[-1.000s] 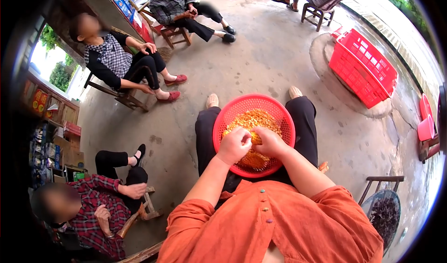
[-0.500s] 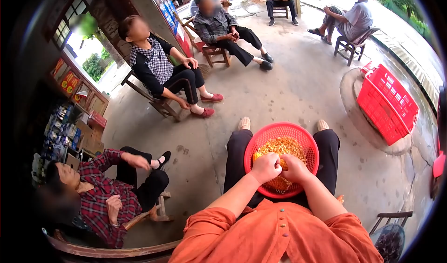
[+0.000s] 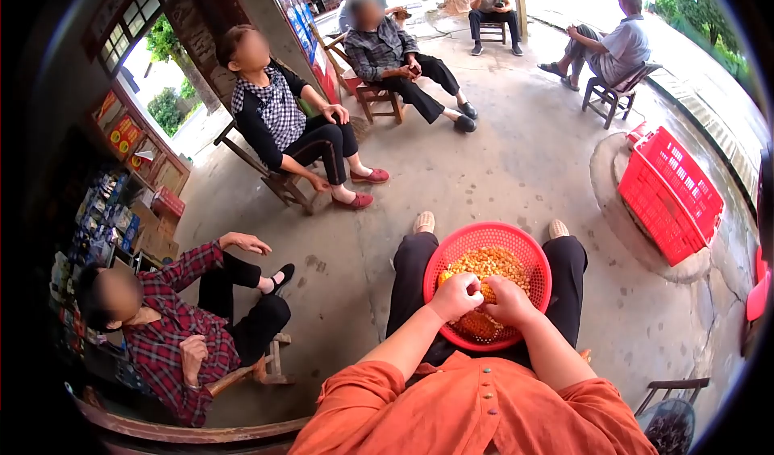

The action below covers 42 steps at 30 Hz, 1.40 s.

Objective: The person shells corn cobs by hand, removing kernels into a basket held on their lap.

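Observation:
A round red plastic basket [image 3: 542,263] with a mesh rim rests on my lap, between my knees. Loose yellow corn kernels [image 3: 504,263] cover much of its bottom. Over it my left hand [image 3: 456,296] is closed around an ear of corn [image 3: 488,291], which my fingers largely hide. My right hand [image 3: 509,300] is closed against the same ear, its thumb side close to the left hand. Below the hands, a darker orange-brown cob or heap [image 3: 477,324] lies in the basket; its exact form is unclear.
A red plastic crate [image 3: 671,197] stands to the right on a round concrete slab. Several people sit on low chairs around me, the nearest in a plaid shirt [image 3: 181,334] at left. Shelves with packaged goods [image 3: 105,221] line the left wall. A chair [image 3: 673,407] is at lower right.
My hands have shifted slightly against each other on the corn. The plaid-shirted person's raised hand has lowered and stretched outward. The whole view has tilted a little.

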### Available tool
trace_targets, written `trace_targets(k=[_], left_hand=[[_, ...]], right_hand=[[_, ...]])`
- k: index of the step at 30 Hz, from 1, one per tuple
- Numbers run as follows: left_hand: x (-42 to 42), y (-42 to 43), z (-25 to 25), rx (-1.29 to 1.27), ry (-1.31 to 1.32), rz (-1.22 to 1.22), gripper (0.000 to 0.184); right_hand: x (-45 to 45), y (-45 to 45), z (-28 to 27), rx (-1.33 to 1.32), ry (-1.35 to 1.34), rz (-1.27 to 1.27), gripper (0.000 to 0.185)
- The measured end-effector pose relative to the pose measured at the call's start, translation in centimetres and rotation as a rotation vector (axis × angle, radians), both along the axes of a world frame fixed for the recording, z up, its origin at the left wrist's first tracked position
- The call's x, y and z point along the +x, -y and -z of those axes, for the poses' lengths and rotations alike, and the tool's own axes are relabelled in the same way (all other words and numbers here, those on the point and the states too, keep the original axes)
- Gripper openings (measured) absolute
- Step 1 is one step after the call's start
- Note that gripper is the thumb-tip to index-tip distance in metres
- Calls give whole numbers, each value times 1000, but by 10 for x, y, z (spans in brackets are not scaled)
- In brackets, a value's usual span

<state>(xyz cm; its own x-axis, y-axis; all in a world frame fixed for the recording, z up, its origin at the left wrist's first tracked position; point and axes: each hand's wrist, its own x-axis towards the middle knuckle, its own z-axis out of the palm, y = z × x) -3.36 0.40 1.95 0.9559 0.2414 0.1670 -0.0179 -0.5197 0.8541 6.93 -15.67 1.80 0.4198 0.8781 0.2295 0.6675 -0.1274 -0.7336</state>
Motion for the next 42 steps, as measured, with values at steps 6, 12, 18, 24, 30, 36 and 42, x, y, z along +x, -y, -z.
trace_targets(k=[6,12,18,24,30,36,42], left_hand=[[-1,-3,3,-37,18,33,10],[-2,-6,3,-120,9,52,8],[-1,-12,19,-321,-62,34,6],[0,-15,7,-779,-38,-62,4],[-1,-12,-2,-820,-70,-39,3],[4,-6,-2,-752,-174,18,7],[5,-8,-4,-747,-277,53,15]], right_hand=[[0,1,4,17,-3,-21,40],[2,1,7,-1,-44,-35,47],[2,1,5,-28,-210,20,48],[3,2,0,-37,-271,106,55],[4,2,-12,-79,-311,135,53],[1,1,-7,36,-68,131,51],[-1,-1,-16,65,-8,97,45]])
